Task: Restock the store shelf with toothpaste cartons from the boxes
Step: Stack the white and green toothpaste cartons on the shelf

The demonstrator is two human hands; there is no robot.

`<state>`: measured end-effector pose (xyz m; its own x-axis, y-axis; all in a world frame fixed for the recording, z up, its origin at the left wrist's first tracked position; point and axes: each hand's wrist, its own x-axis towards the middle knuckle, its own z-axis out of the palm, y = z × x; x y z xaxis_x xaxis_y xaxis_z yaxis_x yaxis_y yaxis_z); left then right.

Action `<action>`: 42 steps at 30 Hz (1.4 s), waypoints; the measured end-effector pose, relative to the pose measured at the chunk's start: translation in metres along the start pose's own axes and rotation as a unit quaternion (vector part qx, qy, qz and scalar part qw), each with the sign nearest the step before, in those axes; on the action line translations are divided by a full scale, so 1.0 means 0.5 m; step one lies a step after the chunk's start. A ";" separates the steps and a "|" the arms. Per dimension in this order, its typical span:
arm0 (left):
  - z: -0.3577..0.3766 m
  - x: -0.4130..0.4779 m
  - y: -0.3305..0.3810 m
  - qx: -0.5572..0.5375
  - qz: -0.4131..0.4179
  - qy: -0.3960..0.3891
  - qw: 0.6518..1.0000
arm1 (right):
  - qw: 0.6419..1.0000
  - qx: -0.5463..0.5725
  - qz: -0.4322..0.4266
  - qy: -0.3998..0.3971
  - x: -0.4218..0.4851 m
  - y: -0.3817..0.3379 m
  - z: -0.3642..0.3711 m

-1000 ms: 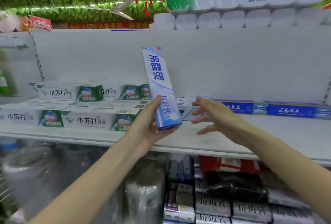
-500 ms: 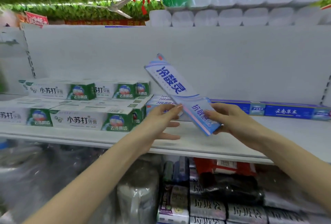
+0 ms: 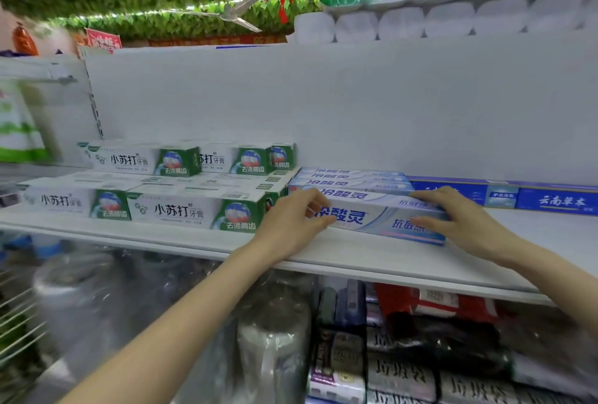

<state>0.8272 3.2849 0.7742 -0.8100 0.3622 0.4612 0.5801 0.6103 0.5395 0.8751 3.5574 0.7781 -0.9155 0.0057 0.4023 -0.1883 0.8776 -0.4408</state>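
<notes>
Two hands hold one pale blue toothpaste carton [image 3: 372,216], which lies flat along the front of the white shelf [image 3: 356,258], just right of the green-and-white cartons [image 3: 174,209] and just in front of the matching cartons [image 3: 349,182]. The left hand [image 3: 291,225] grips its left end, fingers curled over the top and thumb on the front face. The right hand [image 3: 459,225] clamps the right end the same way, near the dark blue cartons [image 3: 556,201].

Blurry lower-shelf rolls [image 3: 275,339], perhaps plastic-wrapped.
</notes>
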 end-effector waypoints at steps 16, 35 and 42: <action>0.022 0.028 -0.032 -0.031 -0.062 -0.005 0.998 | 0.994 0.007 0.061 0.095 0.049 -0.008 0.050; -0.149 -0.120 -0.064 -0.102 0.021 0.003 0.995 | 0.994 0.062 0.002 0.090 -0.122 -0.317 0.117; -0.273 -0.235 -0.181 -0.112 0.047 -0.030 0.992 | 0.998 0.049 0.013 0.028 -0.170 -0.492 0.233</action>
<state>0.8819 3.0909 0.7674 -0.7514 0.4549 0.4780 0.6523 0.4026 0.6422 0.9577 3.2849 0.7587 -0.9002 0.0574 0.4316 -0.2002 0.8258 -0.5273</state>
